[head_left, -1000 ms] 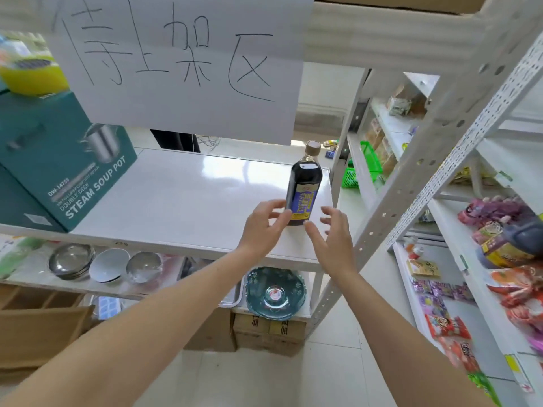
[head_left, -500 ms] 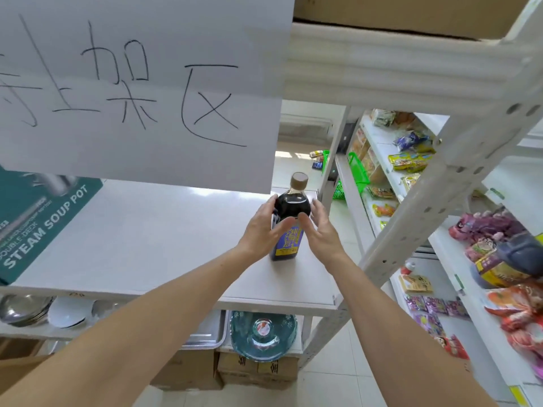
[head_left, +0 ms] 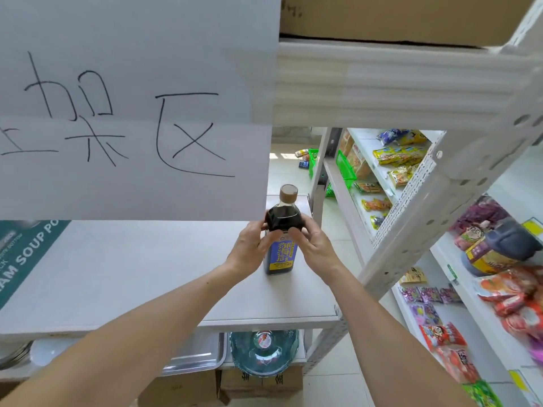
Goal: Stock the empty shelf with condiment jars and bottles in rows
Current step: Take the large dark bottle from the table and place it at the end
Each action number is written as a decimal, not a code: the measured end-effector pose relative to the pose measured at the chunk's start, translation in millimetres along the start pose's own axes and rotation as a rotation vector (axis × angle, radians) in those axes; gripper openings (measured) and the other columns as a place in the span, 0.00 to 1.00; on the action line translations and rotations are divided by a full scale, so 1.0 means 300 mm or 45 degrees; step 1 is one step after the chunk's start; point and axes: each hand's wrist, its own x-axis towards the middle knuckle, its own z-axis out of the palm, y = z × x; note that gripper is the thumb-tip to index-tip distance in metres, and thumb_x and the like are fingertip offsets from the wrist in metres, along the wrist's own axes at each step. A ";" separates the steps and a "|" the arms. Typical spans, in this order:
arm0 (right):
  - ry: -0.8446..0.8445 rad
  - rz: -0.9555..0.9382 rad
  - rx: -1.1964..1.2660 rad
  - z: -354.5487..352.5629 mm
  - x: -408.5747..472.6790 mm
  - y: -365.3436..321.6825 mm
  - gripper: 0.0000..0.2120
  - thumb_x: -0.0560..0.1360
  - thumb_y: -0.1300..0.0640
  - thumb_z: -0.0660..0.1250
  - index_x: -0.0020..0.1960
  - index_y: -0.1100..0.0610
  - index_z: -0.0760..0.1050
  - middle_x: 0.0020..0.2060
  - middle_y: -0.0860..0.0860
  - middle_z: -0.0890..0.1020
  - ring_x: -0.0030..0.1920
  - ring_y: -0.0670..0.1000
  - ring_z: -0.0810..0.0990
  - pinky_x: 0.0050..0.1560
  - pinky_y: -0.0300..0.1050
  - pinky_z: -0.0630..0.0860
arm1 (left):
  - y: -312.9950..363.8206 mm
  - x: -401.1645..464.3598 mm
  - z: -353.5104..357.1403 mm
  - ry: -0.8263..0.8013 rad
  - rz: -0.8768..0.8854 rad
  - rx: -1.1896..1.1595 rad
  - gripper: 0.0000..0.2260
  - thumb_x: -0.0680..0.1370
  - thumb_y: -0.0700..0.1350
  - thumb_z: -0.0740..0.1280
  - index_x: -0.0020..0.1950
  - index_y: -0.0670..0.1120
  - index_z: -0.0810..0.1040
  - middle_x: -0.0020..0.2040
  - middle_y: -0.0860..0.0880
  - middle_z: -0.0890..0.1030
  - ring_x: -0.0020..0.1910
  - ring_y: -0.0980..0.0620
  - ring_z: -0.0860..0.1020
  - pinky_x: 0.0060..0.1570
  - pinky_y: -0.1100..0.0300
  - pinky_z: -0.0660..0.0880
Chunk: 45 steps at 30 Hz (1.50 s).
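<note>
Standing upright on the white shelf (head_left: 132,268) near its right end, the soy sauce bottle (head_left: 281,239) is clasped at its shoulder by left hand (head_left: 249,249) and right hand (head_left: 313,245), each grip closed on it.

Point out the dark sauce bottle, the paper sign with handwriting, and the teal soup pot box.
dark sauce bottle (head_left: 280,254): head view, on its blue and yellow label.
paper sign (head_left: 132,177): head view, on blank paper below the handwriting.
teal soup pot box (head_left: 26,254): head view, on its printed side.

Paper sign (head_left: 132,113) hides shelf back; teal box (head_left: 26,254) cut off at left edge; bottle (head_left: 281,248) label txt unreadable.
</note>
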 end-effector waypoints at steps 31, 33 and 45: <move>0.870 0.126 0.009 -0.065 -0.976 -0.197 0.15 0.77 0.53 0.68 0.63 0.53 0.75 0.55 0.51 0.83 0.58 0.53 0.81 0.58 0.54 0.77 | 0.359 -0.465 0.259 -0.872 0.560 -0.217 0.20 0.76 0.62 0.60 0.63 0.54 0.75 0.48 0.56 0.82 0.47 0.57 0.79 0.49 0.50 0.77; 0.993 0.129 -0.003 -0.116 -1.078 -0.215 0.17 0.75 0.51 0.68 0.62 0.53 0.75 0.55 0.49 0.83 0.58 0.51 0.81 0.57 0.49 0.77 | 0.441 -0.499 0.352 -0.998 0.594 -0.226 0.19 0.77 0.61 0.61 0.64 0.54 0.74 0.48 0.57 0.82 0.46 0.60 0.78 0.48 0.55 0.77; 1.606 0.155 -0.103 -0.595 -1.723 -0.317 0.13 0.78 0.58 0.66 0.62 0.53 0.74 0.53 0.46 0.84 0.55 0.44 0.82 0.50 0.36 0.77 | 0.974 -0.803 1.031 -1.493 0.736 -0.423 0.15 0.79 0.55 0.64 0.65 0.63 0.70 0.54 0.63 0.81 0.55 0.62 0.78 0.54 0.54 0.78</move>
